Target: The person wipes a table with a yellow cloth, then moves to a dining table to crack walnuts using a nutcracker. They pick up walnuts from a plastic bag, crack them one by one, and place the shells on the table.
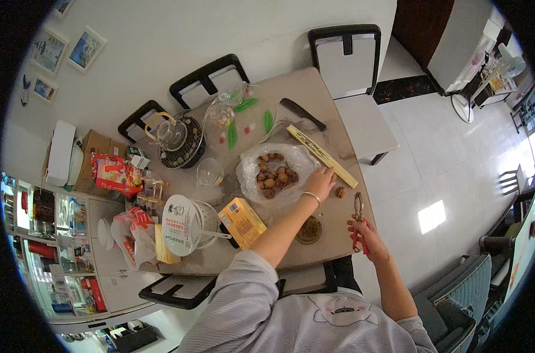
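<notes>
My left hand (321, 183) rests at the right rim of a clear plastic bag (252, 167) of walnuts (270, 182), its fingers against a long, narrow yellow box (316, 152). Whether those fingers grip anything is hidden from above. A single walnut (340, 192) lies on the table just right of this hand. Over the table's right edge, my right hand (370, 240) holds a nutcracker (359, 207) by its red handles, metal jaws pointing away from me. Below my left wrist stands a glass (308, 230) with brownish contents.
Behind the bag are a dark comb (303, 114) and a clear glass tray (254, 125) with leaf decorations. Farther left stand a glass teapot (171, 135) on a round grill, a glass pitcher (210, 172), an orange box (242, 223) and a lidded white bucket (182, 226). Chairs surround the table (333, 247).
</notes>
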